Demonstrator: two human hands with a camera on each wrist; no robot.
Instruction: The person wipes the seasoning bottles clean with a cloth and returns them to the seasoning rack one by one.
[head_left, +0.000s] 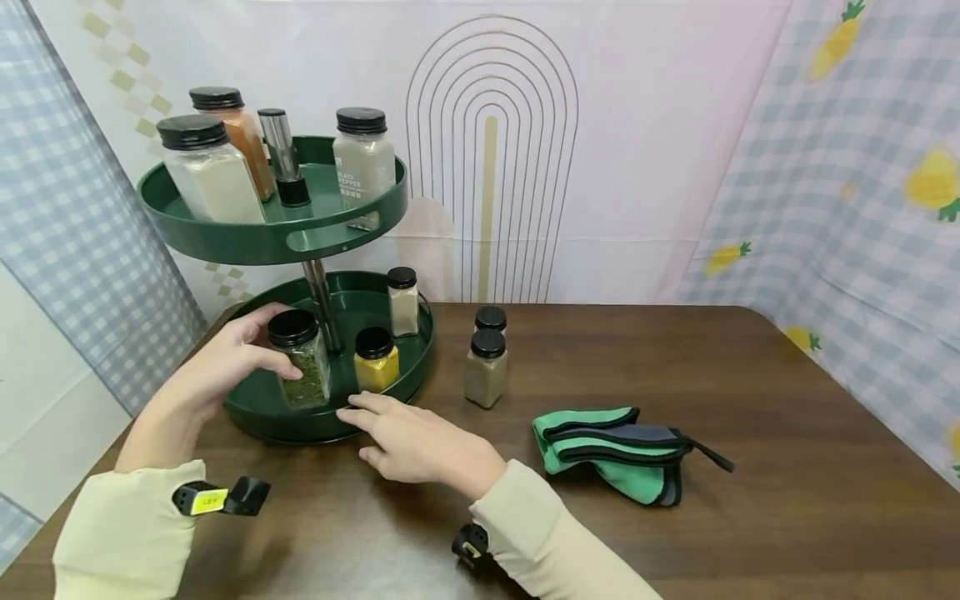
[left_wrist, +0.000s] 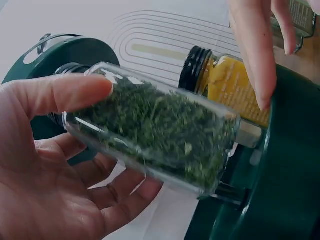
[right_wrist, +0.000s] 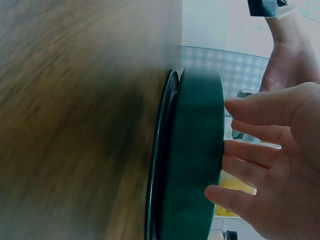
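My left hand [head_left: 228, 358] holds a clear square jar of dried green herbs [head_left: 306, 367] with a black lid, thumb across one side and fingers around the other. In the left wrist view, the leafy herbs [left_wrist: 155, 130] show through the glass. The jar is over the left part of the lower tray [head_left: 300, 429] of a green two-tier stand. My right hand [head_left: 420, 442] is at that tray's front rim, fingers extended and fingertips right at the edge. Close to it, inside the tray, stands a small jar of yellow powder [head_left: 377, 367]; a pale spice jar [head_left: 403, 304] stands farther back.
The upper tray [head_left: 247, 242] carries several items: a white-filled jar [head_left: 213, 179], an orange-brown one [head_left: 243, 137], a metal cylinder [head_left: 281, 154] and a black pepper jar [head_left: 365, 167]. Two small jars [head_left: 486, 375] and a folded green cloth [head_left: 615, 450] are on the wooden table [head_left: 750, 400].
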